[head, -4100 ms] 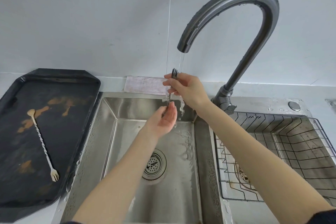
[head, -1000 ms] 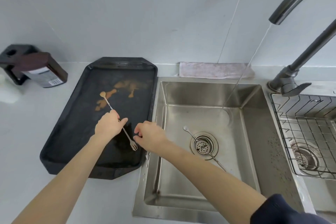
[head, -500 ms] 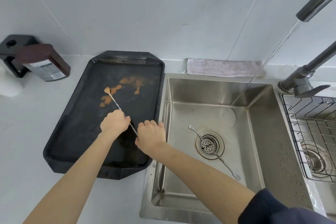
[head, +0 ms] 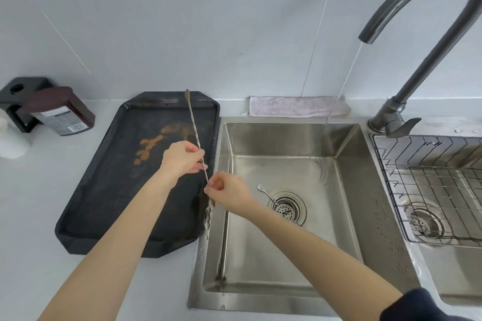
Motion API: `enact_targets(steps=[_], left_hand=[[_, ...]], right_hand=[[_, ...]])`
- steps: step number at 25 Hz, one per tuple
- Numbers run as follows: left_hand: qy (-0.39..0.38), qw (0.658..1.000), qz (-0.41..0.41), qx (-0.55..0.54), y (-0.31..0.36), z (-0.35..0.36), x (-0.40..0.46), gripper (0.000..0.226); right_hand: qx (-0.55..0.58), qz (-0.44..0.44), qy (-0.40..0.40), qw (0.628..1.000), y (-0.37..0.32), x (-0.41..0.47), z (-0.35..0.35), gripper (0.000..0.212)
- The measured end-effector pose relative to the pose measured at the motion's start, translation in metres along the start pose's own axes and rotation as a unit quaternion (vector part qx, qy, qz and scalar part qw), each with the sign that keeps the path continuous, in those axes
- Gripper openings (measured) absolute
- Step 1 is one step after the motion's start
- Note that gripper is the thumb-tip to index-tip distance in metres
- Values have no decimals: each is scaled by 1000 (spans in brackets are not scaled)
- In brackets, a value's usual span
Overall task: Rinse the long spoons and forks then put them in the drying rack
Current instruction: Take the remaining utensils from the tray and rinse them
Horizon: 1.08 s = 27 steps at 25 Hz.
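A long twisted spoon-fork (head: 193,122) is lifted off the black tray (head: 104,190), spoon end up and tilted toward the wall. My left hand (head: 182,159) grips its middle. Just below, my right hand (head: 227,194) pinches the lower part near the fork end, over the tray's right edge. A second long spoon-fork (head: 263,190) lies in the left sink basin (head: 347,190), across the drain. The wire drying rack (head: 427,185) sits in the right basin and holds no cutlery that I can see.
The tap (head: 422,28) runs a thin stream into the back of the left basin. A cloth (head: 297,106) lies behind the sink. A brown bottle (head: 58,112) and a black holder (head: 18,94) stand at the far left on the counter. Brown stains mark the tray.
The spoon-fork has come up off the tray and swung more upright, moving right toward the sink. My right hand now pinches its lower end. The other utensil stays on the drain.
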<state>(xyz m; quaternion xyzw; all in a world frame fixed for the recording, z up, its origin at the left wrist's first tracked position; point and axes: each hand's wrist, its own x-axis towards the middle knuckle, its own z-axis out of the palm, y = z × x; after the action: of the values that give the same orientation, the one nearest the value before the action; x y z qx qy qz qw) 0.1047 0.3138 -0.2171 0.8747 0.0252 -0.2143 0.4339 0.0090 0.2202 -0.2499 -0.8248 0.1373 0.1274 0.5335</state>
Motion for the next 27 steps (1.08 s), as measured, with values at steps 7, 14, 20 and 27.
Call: enact_targets(steps=[7, 14, 20, 27], left_hand=[[-106, 988, 48, -98, 35, 66, -44, 7], [-193, 969, 61, -144, 68, 122, -71, 7], [-246, 950, 38, -191, 73, 155, -68, 10], [-259, 950, 46, -166, 73, 171, -53, 12]], right_hand=[[40, 8, 46, 998, 45, -50, -67, 18], [191, 52, 159, 967, 48, -49, -150, 30], [374, 64, 132, 916, 42, -25, -205, 32], [394, 52, 161, 903, 46, 1, -236, 24]])
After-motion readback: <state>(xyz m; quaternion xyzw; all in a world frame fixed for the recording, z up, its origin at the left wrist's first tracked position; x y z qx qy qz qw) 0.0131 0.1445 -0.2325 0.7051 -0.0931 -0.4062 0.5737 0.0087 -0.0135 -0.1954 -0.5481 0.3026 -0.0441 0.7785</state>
